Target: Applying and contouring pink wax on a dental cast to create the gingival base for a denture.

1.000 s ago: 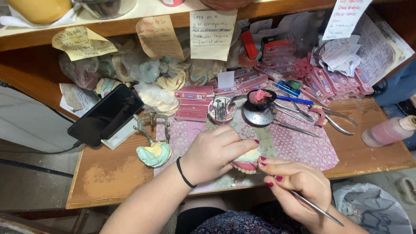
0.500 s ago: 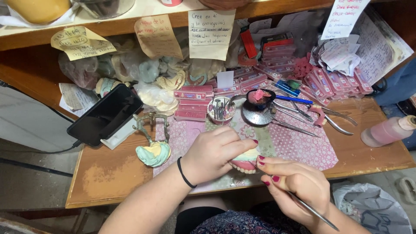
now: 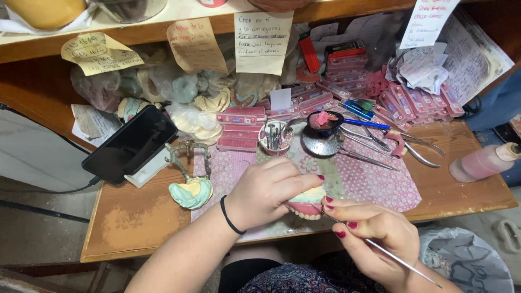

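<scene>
Right hand [image 3: 374,239], lower centre-right of the frame: its grip is pinching a thin metal instrument [image 3: 399,260], long axis running from the lower right up and left, tip meeting the denture model [image 3: 306,203]. Left hand [image 3: 268,192], just left of it: its grip is closing around the denture model, fingers curling over the top, pink base and pale teeth showing below. The model is sitting at the near edge of the counter [image 3: 135,222], directly up-left of the right hand, so the left hand is the nearer one, already touching it. Left of the hands, a green and yellow cast on a metal articulator [image 3: 190,187] is standing apart, with bare wood around it. Patterned pink cloth [image 3: 374,184] is lying beneath the work, open to the right. Farther up: a small cup of burs [image 3: 275,137], a dark bowl with pink wax [image 3: 324,122], long steel tools [image 3: 380,144], a black phone [image 3: 130,144] leaning at left, a pink bottle [image 3: 483,161] lying at right. Farthest: stacked pink tooth cards [image 3: 380,87] and paper notes [image 3: 263,40] hanging from the shelf.
</scene>
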